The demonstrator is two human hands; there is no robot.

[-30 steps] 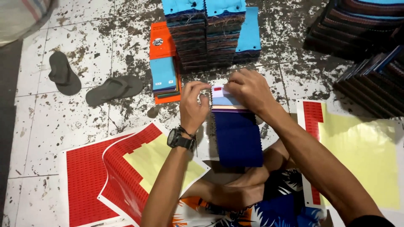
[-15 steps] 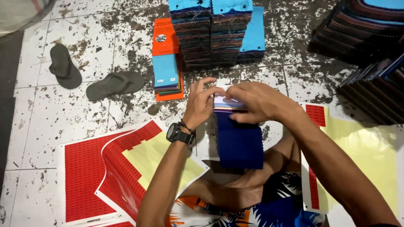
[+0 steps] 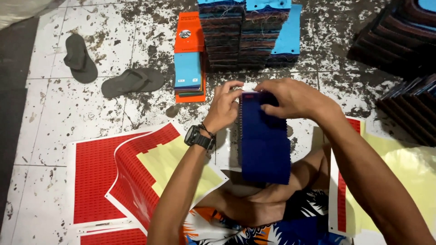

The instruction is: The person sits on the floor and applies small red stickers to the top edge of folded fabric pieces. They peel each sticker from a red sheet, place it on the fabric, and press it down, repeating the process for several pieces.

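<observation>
— Since half a second ago, what's different?

— Navy cloth now covers the top of the swatch stack; the pale and pink layers that showed at its far end before are hidden. Both hands have stayed at that far end.

— How are the hands placed?

— Left hand, with a black watch on the wrist, is closed on the far-left corner of the stack, fingers curled over the edge. Right hand is pressed over the far-right corner, thumb under and fingers on top, pinching the navy cloth.

— Where is the stack itself?

— Near the middle of the scene, lying lengthwise toward the person, its near end over their folded legs in patterned shorts.

— And round about?

— Left and near: red sticker sheets with yellow backing, one curling up. Right: another yellow sheet with a red strip. Far, beyond the hands: an orange sample card with a light-blue swatch on it, and just right of that tall piles of swatches topped in light blue. Far right: more dark piles. Far left: two grey sandals on the stained white floor tiles.
</observation>
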